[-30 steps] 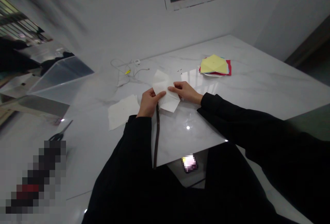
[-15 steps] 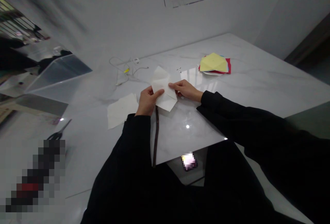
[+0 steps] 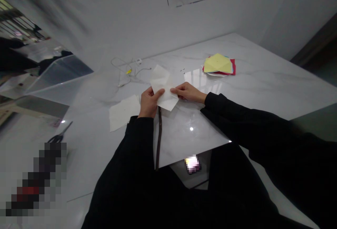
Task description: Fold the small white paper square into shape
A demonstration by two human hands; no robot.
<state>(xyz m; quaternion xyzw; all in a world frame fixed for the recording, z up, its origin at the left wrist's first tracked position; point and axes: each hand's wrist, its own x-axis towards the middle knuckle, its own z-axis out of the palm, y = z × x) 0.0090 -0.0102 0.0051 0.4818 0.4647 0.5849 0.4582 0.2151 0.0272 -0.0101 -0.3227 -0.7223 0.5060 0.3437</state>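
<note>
Between both hands, raised over the table, is a folded sheet of white paper (image 3: 161, 76) with creases across it. My left hand (image 3: 149, 103) pinches its left edge, thumb on top. From the right, my right hand (image 3: 188, 92) grips the other edge, thumb pressed on the near face and fingers partly hidden. A dark brown stick-like strip (image 3: 159, 134) runs from beneath my left hand to the table's front edge. Left of that hand lie white paper sheets (image 3: 122, 113), overlapping, with a small mark on the top one.
A stack of colored papers, yellow on top (image 3: 218, 64), lies at the back right. Several tiny shiny bits (image 3: 183, 70) and a white cable (image 3: 129, 78) with a yellow tag are near the wall. Scissors (image 3: 59, 136) rest at the left. A clear plastic sheet (image 3: 63, 74) stands farther left.
The folded paper has shifted slightly left and up and turned a little. My right thumb has moved slightly left on it. Both hands keep their grip.
</note>
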